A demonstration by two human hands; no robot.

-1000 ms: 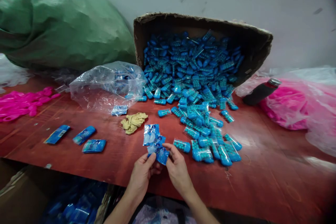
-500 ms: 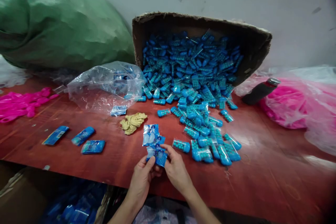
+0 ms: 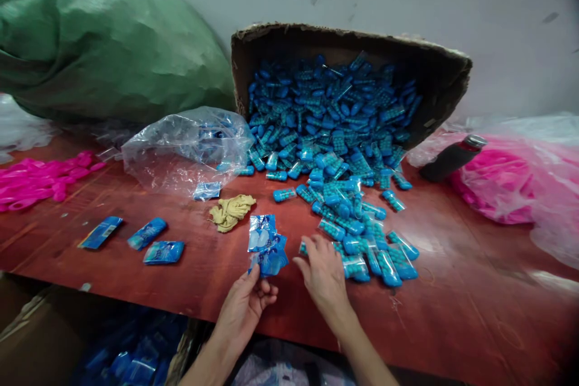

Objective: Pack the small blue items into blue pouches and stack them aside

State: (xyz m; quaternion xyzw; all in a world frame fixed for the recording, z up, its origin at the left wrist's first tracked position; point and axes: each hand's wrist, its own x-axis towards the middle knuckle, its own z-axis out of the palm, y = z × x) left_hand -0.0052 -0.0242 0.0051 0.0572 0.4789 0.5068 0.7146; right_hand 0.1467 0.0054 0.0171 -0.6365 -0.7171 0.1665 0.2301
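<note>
Sachets [image 3: 266, 248] of blue foil lie in a small overlapping stack at the near middle of the red desk [image 3: 452, 289], and the left hand [image 3: 244, 307] pinches the nearest one by its lower edge between thumb and fingertips. The right hand [image 3: 323, 271] is apart from it, palm down and fingers spread, resting on the near end of the spill of small blue capsule packs [image 3: 362, 241]; whether it grips one I cannot tell, since the palm covers what lies under it. The spill runs back to a tipped cardboard box [image 3: 353, 42] at the far middle.

To do this well, I judge the left hand should keep the sachet steady by its edge, mouth toward the right, while the right hand closes on a single pack rather than a clump, since the packs lie touching and overlapping.

Further left on the desk are three more blue sachets [image 3: 147, 234], a yellow crumpled glove [image 3: 230, 211], a clear plastic bag [image 3: 190, 148], pink pieces [image 3: 36, 178] and a green sack [image 3: 104, 42]. On the right lie a dark bottle [image 3: 452, 157] and a pink-filled bag [image 3: 511, 181]
</note>
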